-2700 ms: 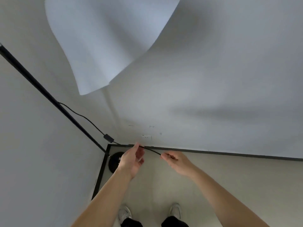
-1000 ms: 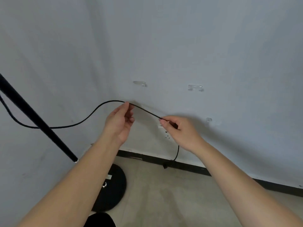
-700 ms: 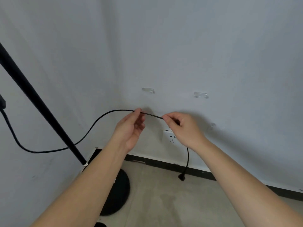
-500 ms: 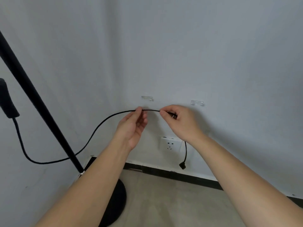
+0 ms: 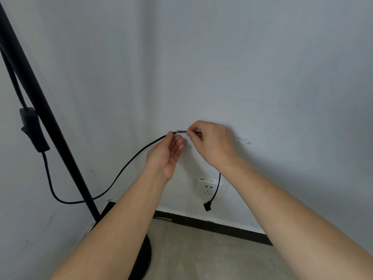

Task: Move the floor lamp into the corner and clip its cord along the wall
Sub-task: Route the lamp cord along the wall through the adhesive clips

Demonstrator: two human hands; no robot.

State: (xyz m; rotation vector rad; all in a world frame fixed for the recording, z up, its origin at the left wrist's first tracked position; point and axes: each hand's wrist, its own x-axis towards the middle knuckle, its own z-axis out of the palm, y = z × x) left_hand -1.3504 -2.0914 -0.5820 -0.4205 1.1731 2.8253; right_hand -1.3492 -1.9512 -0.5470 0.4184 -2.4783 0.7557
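The black floor lamp pole [image 5: 46, 116] slants up the left side, its round base [image 5: 144, 257] on the floor in the corner. The black cord [image 5: 129, 163] sags from an inline switch [image 5: 33, 129] up to a clear clip [image 5: 181, 131] on the wall. My left hand [image 5: 166, 153] pinches the cord just left of that clip. My right hand [image 5: 212, 143] pinches it just right of the clip. The stretch between my fingers lies against the clip. The cord's plug [image 5: 207, 206] dangles below my right hand.
A second clear clip [image 5: 243, 140] sits on the wall to the right. A white wall socket [image 5: 206, 187] is below my hands. A black skirting board [image 5: 218, 225] runs along the wall above the beige floor [image 5: 212, 257].
Both hands have raised the cord from below the clips up to the left clip, and my hands have drawn closer together. The plug now hangs free in front of the socket.
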